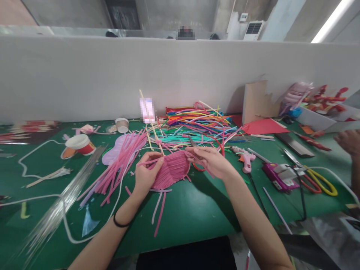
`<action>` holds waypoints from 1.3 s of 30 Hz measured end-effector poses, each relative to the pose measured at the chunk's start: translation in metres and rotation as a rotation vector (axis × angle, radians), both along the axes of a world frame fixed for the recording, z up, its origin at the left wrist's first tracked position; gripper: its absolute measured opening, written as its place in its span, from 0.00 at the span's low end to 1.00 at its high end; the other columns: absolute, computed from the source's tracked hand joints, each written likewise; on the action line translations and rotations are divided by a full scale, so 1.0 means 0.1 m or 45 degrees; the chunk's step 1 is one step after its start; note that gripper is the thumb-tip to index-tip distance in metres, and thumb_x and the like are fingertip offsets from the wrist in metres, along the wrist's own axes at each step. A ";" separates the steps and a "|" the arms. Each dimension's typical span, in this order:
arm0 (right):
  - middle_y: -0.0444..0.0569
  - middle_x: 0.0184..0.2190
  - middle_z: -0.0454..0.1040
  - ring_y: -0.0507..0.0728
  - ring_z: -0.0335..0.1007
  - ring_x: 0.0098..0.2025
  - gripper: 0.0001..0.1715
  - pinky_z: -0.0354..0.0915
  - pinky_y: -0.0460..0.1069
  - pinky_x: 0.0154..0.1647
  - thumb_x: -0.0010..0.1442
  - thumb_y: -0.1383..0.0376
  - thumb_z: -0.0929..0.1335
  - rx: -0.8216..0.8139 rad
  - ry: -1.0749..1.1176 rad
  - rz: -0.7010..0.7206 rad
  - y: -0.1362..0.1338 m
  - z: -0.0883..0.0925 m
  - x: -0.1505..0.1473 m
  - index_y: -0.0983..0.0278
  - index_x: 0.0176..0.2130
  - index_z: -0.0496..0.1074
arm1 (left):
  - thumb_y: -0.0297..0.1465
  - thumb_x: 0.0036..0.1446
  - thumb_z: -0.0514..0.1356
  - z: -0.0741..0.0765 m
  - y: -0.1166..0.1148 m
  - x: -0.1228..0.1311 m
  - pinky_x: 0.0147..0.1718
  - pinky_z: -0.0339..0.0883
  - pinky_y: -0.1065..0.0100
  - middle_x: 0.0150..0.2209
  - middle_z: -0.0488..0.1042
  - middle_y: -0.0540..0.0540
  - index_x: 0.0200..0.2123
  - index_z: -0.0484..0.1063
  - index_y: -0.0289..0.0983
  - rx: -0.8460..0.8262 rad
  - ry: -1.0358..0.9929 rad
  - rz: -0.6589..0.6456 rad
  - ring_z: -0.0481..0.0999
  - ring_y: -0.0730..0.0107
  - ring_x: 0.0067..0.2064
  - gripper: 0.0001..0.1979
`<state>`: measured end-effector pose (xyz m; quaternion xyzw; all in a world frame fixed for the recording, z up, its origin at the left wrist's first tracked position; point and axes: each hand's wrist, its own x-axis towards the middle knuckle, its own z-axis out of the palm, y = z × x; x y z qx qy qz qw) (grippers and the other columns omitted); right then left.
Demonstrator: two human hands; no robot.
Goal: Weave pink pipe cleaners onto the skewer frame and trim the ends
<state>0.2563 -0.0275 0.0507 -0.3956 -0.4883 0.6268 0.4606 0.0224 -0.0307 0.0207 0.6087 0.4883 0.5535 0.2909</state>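
Note:
A pink fan-shaped piece (174,170) made of rows of pipe cleaners is in front of me, just above the green table. My left hand (147,172) is closed on its left edge, thumb on top, with a pink strand sticking out to the left. A thin wooden stick (154,131) runs up and away from behind the piece. At its upper right edge, my right hand (212,160) pinches a pink pipe cleaner (200,162), whose end trails below the fingers. Red-handled scissors (199,167) lie partly hidden behind that hand.
Loose pink pipe cleaners (119,165) lie at the left near metal wires (67,195) and a paper cup (80,144). A multicoloured heap (194,122) lies at the back. Rightward are a glue gun (246,159), a purple power strip (277,176), yellow-handled scissors (323,182) and another person's hand (348,142).

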 end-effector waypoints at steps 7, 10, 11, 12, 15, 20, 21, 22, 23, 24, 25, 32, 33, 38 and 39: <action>0.51 0.52 0.74 0.52 0.73 0.51 0.21 0.73 0.45 0.44 0.57 0.74 0.65 -0.202 0.463 0.077 0.04 0.09 0.50 0.62 0.50 0.73 | 0.37 0.51 0.66 -0.03 0.06 -0.07 0.40 0.69 0.64 0.34 0.77 0.48 0.33 0.75 0.39 -0.082 -0.050 -0.086 0.77 0.64 0.37 0.09; 0.44 0.49 0.75 0.43 0.74 0.39 0.24 0.69 0.36 0.28 0.57 0.76 0.62 -0.103 0.642 -0.079 0.08 0.06 0.58 0.56 0.49 0.71 | 0.38 0.48 0.67 -0.06 0.10 -0.11 0.39 0.69 0.65 0.33 0.77 0.47 0.32 0.75 0.38 -0.118 -0.150 -0.102 0.77 0.63 0.37 0.10; 0.43 0.47 0.75 0.42 0.72 0.34 0.22 0.66 0.33 0.24 0.57 0.75 0.62 -0.087 0.679 -0.133 0.12 0.03 0.60 0.56 0.48 0.71 | 0.37 0.47 0.68 -0.06 0.11 -0.13 0.38 0.69 0.65 0.33 0.77 0.47 0.31 0.75 0.38 -0.139 -0.207 -0.117 0.76 0.64 0.37 0.11; 0.44 0.45 0.76 0.41 0.69 0.29 0.20 0.62 0.32 0.20 0.58 0.73 0.63 -0.080 0.706 -0.187 0.16 -0.01 0.60 0.56 0.47 0.72 | 0.37 0.46 0.68 -0.06 0.12 -0.14 0.37 0.69 0.66 0.33 0.77 0.47 0.31 0.75 0.38 -0.169 -0.272 -0.138 0.76 0.64 0.36 0.11; 0.46 0.38 0.76 0.42 0.58 0.19 0.14 0.54 0.33 0.11 0.57 0.72 0.66 -0.152 0.724 -0.319 0.31 -0.17 0.56 0.60 0.42 0.73 | 0.34 0.42 0.70 -0.05 0.13 -0.17 0.31 0.67 0.69 0.31 0.76 0.49 0.30 0.74 0.38 -0.285 -0.501 -0.228 0.74 0.69 0.31 0.11; 0.45 0.33 0.76 0.43 0.60 0.20 0.10 0.59 0.36 0.15 0.54 0.71 0.70 -0.320 0.637 -0.232 0.38 -0.33 0.17 0.62 0.39 0.74 | 0.32 0.42 0.70 -0.06 0.12 -0.16 0.28 0.65 0.71 0.29 0.74 0.51 0.29 0.74 0.38 -0.404 -0.685 -0.344 0.72 0.72 0.28 0.11; 0.46 0.36 0.77 0.44 0.64 0.23 0.09 0.62 0.37 0.19 0.56 0.66 0.70 -0.317 0.581 -0.144 0.35 -0.32 0.06 0.62 0.40 0.75 | 0.32 0.42 0.70 -0.07 0.12 -0.15 0.29 0.66 0.71 0.29 0.74 0.51 0.29 0.74 0.38 -0.399 -0.671 -0.348 0.73 0.72 0.28 0.10; 0.47 0.40 0.77 0.46 0.68 0.27 0.11 0.66 0.39 0.23 0.58 0.61 0.70 -0.291 0.500 -0.046 0.31 -0.30 -0.04 0.63 0.41 0.76 | 0.32 0.43 0.70 -0.08 0.11 -0.14 0.29 0.66 0.71 0.30 0.75 0.51 0.29 0.74 0.38 -0.388 -0.648 -0.342 0.73 0.72 0.29 0.10; 0.49 0.41 0.77 0.48 0.71 0.31 0.15 0.68 0.42 0.28 0.59 0.56 0.70 -0.255 0.438 0.052 0.26 -0.27 -0.13 0.62 0.42 0.76 | 0.32 0.43 0.70 -0.08 0.11 -0.14 0.29 0.65 0.71 0.30 0.75 0.51 0.29 0.74 0.38 -0.377 -0.621 -0.331 0.73 0.72 0.29 0.10; 0.50 0.43 0.77 0.52 0.73 0.36 0.20 0.69 0.45 0.34 0.59 0.52 0.68 -0.231 0.394 0.124 0.21 -0.24 -0.21 0.63 0.43 0.77 | 0.32 0.43 0.70 -0.09 0.11 -0.13 0.29 0.65 0.71 0.30 0.75 0.50 0.29 0.74 0.38 -0.370 -0.596 -0.314 0.73 0.72 0.29 0.10; 0.51 0.43 0.78 0.54 0.74 0.39 0.23 0.69 0.47 0.38 0.60 0.49 0.67 -0.205 0.363 0.164 0.17 -0.21 -0.27 0.62 0.43 0.77 | 0.33 0.43 0.70 -0.09 0.10 -0.12 0.29 0.65 0.71 0.31 0.75 0.50 0.29 0.74 0.38 -0.369 -0.576 -0.298 0.73 0.72 0.29 0.10; 0.51 0.39 0.79 0.59 0.75 0.42 0.31 0.69 0.52 0.43 0.58 0.40 0.63 -0.112 0.175 0.155 0.06 -0.24 -0.38 0.60 0.43 0.77 | 0.35 0.43 0.70 -0.09 0.12 -0.10 0.30 0.65 0.70 0.30 0.75 0.50 0.29 0.74 0.38 -0.367 -0.481 -0.218 0.73 0.70 0.30 0.10; 0.51 0.39 0.79 0.59 0.75 0.42 0.31 0.69 0.52 0.43 0.58 0.39 0.63 -0.101 0.165 0.125 0.06 -0.25 -0.40 0.60 0.43 0.77 | 0.35 0.43 0.70 -0.09 0.12 -0.10 0.30 0.65 0.70 0.30 0.75 0.50 0.29 0.74 0.38 -0.366 -0.468 -0.206 0.73 0.70 0.30 0.11; 0.49 0.35 0.79 0.58 0.75 0.38 0.31 0.69 0.51 0.39 0.55 0.40 0.66 -0.118 0.198 0.016 0.02 -0.25 -0.52 0.61 0.41 0.77 | 0.36 0.44 0.69 -0.09 0.11 -0.09 0.30 0.66 0.70 0.31 0.76 0.49 0.29 0.74 0.38 -0.340 -0.444 -0.175 0.74 0.69 0.31 0.11; 0.49 0.34 0.79 0.57 0.74 0.36 0.31 0.69 0.50 0.37 0.54 0.40 0.67 -0.124 0.199 -0.006 0.01 -0.25 -0.53 0.62 0.40 0.77 | 0.36 0.44 0.69 -0.08 0.10 -0.09 0.30 0.66 0.70 0.31 0.76 0.49 0.29 0.75 0.38 -0.331 -0.435 -0.172 0.74 0.69 0.31 0.11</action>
